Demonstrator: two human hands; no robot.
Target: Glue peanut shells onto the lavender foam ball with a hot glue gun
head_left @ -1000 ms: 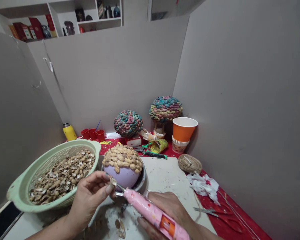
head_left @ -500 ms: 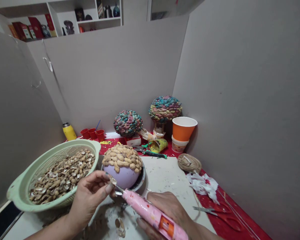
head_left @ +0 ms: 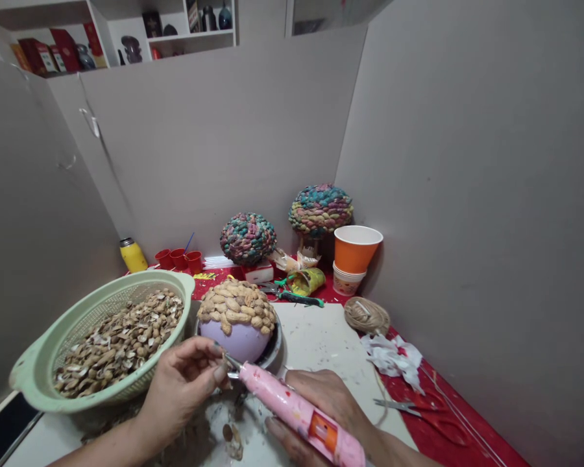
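My right hand (head_left: 328, 405) grips a pink glue gun (head_left: 296, 415), its metal nozzle pointing up and left. My left hand (head_left: 182, 389) pinches a small peanut shell piece (head_left: 222, 368) right at the nozzle tip. Just behind stands a purple ball (head_left: 238, 337) in a metal dish (head_left: 274, 342), its upper half covered with glued peanut shells. A pale green colander (head_left: 43, 363) full of peanut shells sits to the left, touching my left wrist area.
A loose shell (head_left: 233, 441) lies on the white board (head_left: 321, 337). Scissors (head_left: 418, 415), white scraps (head_left: 394, 357) and a twine ball (head_left: 367, 316) lie right. Two painted shell balls (head_left: 248, 237), an orange cup (head_left: 356, 250), red cups (head_left: 180, 259) and a yellow bottle (head_left: 132, 255) line the back.
The glue gun and both hands have shifted slightly right and down in view; the left fingers curled closer over the shell piece at the nozzle.
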